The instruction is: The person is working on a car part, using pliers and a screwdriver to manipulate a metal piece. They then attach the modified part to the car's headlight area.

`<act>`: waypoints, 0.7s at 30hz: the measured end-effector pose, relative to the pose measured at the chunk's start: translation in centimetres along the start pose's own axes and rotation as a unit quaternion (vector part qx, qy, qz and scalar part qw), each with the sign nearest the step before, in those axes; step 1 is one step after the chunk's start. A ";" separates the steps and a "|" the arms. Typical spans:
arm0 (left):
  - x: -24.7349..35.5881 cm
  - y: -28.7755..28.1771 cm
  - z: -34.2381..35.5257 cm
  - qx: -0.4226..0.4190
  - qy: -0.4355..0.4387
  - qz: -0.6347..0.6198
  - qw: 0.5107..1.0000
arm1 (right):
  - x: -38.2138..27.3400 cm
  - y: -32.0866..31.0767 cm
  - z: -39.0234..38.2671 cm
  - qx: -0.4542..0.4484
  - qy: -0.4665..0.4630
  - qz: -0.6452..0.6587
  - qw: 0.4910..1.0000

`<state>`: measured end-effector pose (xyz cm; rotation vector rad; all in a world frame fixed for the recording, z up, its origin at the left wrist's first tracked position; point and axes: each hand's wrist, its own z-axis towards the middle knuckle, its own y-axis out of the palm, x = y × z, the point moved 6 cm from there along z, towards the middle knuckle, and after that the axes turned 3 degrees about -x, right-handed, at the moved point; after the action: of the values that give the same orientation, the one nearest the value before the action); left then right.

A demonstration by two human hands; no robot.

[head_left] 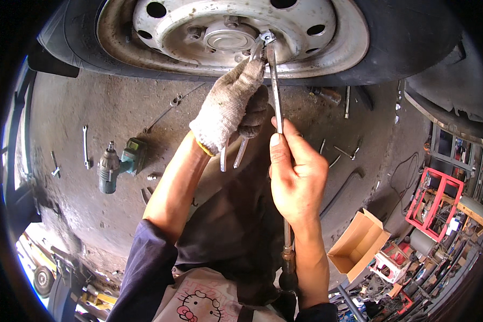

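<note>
My left hand (228,102), in a dirty knitted glove, grips a pair of pliers (240,154). The handles stick out below the glove, and the jaws reach up to a shiny metal piece (267,36) beside the hub of a white steel wheel (354,37). Bare, my right hand (298,172) is closed round a long metal bar (276,91). Its flattened upper tip rests close to the plier jaws; whether they touch I cannot tell. The bar's lower end has a thick dark fitting near my right forearm. Several wheel nuts (194,33) show around the hub cap (229,40).
On the floor at left lie a green impact wrench (110,169), a spanner (86,146) and a long thin rod (161,115). Right of my hands are small tools (344,153) and a curved dark hose (343,188). An open cardboard box (359,244) and a red frame (434,204) stand lower right.
</note>
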<state>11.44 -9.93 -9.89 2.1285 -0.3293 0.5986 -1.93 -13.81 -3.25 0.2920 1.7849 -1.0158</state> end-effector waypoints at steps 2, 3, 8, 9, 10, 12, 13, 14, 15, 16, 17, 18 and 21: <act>-0.1 0.2 -0.1 0.004 -0.002 0.002 1.000 | -0.3 0.2 -0.3 0.024 -0.064 -0.090 0.994; 0.0 0.3 -0.2 0.000 0.006 0.000 1.000 | -0.5 0.3 -0.4 0.036 -0.098 -0.134 0.986; -0.4 0.4 0.1 -0.007 0.026 -0.022 0.999 | -2.3 0.4 -0.4 0.025 -0.150 -0.333 0.931; -0.4 0.5 0.1 -0.006 0.025 -0.021 0.999 | -2.6 0.3 -0.3 0.019 -0.153 -0.350 0.924; -0.3 0.5 0.1 -0.006 0.024 -0.019 1.000 | -2.8 0.1 -0.2 0.014 -0.154 -0.368 0.917; -0.2 0.6 0.1 -0.006 0.026 -0.015 1.000 | -2.9 -0.7 0.4 -0.015 -0.120 -0.327 0.937; -0.2 0.6 0.1 -0.007 0.028 -0.013 0.999 | -3.0 -1.2 0.8 -0.029 -0.103 -0.307 0.946; -0.2 0.6 0.1 -0.007 0.031 -0.011 0.999 | -3.2 -1.8 1.1 -0.044 -0.088 -0.273 0.957; 0.0 0.5 0.1 -0.012 0.047 -0.010 0.999 | -3.1 -2.2 1.5 -0.057 -0.086 -0.210 0.972; -0.1 0.7 0.1 -0.011 0.045 -0.002 0.999 | -3.1 -2.8 2.1 -0.085 -0.064 -0.163 0.981; 0.0 0.9 0.1 -0.010 0.044 0.006 0.999 | -3.0 -3.3 2.7 -0.110 -0.038 -0.115 0.987; 0.4 1.0 0.1 -0.008 0.045 0.015 0.999 | -4.0 -3.1 4.5 -0.166 0.006 -0.169 0.971; 0.4 0.5 0.7 0.023 0.083 0.057 0.995 | -3.8 -3.4 4.6 -0.130 -0.040 -0.167 0.977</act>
<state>11.71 -10.80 -9.67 2.0968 -0.3490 0.8526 0.74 -18.38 1.08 -0.2157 1.9059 -0.9914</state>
